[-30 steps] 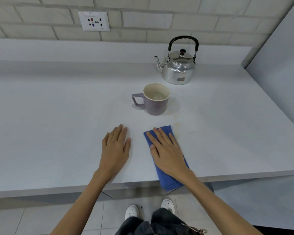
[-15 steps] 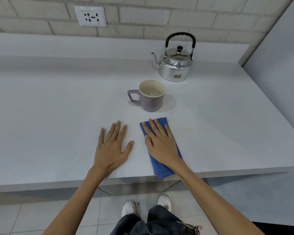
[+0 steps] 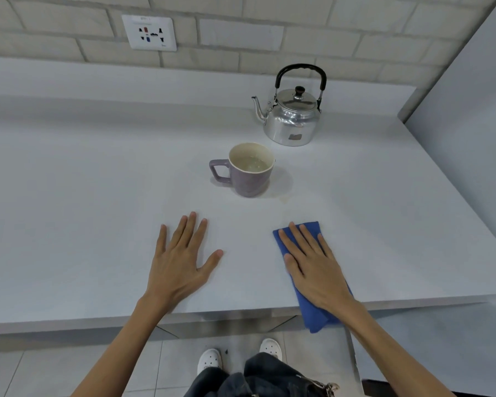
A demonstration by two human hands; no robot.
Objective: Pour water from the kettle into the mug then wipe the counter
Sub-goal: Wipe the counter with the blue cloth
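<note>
A purple mug (image 3: 251, 179) with water in it stands mid-counter, handle to the left. Behind it to the right sits a shiny metal kettle (image 3: 291, 121) with a black handle, spout pointing left. My right hand (image 3: 312, 265) lies flat, fingers spread, pressing a folded blue cloth (image 3: 317, 313) onto the pale grey counter (image 3: 83, 224); the cloth's near end hangs over the front edge. My left hand (image 3: 181, 259) rests flat and open on the bare counter, left of the cloth, holding nothing.
A brick wall with a white power socket (image 3: 149, 32) backs the counter. A grey panel (image 3: 470, 124) bounds the right side. A faint stain (image 3: 284, 199) marks the counter in front of the mug on its right. The counter's front edge is just below my wrists.
My right hand has slid the blue cloth to the right, away from my left hand. The left hand has spread its fingers and stayed in place. Mug and kettle have not moved.
</note>
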